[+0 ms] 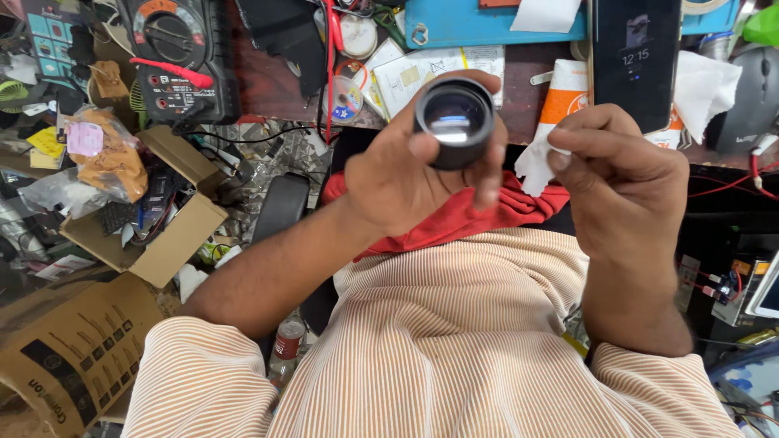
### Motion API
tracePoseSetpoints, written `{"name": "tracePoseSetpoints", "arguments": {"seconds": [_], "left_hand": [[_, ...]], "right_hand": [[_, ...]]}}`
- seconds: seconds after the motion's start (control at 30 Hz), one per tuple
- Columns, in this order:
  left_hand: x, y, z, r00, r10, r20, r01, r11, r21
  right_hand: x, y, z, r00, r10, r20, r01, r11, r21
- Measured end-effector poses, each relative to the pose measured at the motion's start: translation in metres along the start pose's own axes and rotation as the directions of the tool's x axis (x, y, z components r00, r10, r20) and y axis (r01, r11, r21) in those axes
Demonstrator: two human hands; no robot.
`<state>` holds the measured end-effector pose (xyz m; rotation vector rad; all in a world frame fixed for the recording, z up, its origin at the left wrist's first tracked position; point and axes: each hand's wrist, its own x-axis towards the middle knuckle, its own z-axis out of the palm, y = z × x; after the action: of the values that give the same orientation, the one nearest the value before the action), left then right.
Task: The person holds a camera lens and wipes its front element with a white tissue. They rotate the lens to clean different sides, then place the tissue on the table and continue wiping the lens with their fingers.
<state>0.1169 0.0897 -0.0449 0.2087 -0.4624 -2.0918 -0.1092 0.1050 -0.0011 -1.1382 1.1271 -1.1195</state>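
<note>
Left hand [406, 174] gripping black lens [454, 120], right hand [625, 174] pinching white tissue [534, 166], below orange-white tube [562, 97].

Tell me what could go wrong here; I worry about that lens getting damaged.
The left hand grips the lens only by its rim, in the air over the lap, so it might slip and fall. A left fingertip lies near the glass and may smudge it. The tissue in the right hand could leave lint.

Short-sleeved shirt [454, 341], thin orange-white stripes; bare forearms, hands.
</note>
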Motion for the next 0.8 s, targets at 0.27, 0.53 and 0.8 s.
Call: {"name": "tracePoseSetpoints", "arguments": {"seconds": [0.27,0.53,0.8], "left_hand": [[0.002,0.0,-0.029,0.978,-0.075,-0.194,0.007,0.944,-0.329],[0.001,0.005,-0.029,0.956,0.028,-0.291,-0.019,0.999,0.037],[-0.011,0.005,-0.04,0.924,0.317,-0.214,-0.101,0.742,0.663]], "right_hand": [[0.017,0.006,0.024,0.993,-0.119,0.012,0.118,0.971,-0.208],[0.039,0.048,0.038,0.883,-0.44,0.164,0.463,0.755,-0.464],[0.017,0.035,0.042,0.921,-0.389,-0.013,0.324,0.786,-0.526]]}}
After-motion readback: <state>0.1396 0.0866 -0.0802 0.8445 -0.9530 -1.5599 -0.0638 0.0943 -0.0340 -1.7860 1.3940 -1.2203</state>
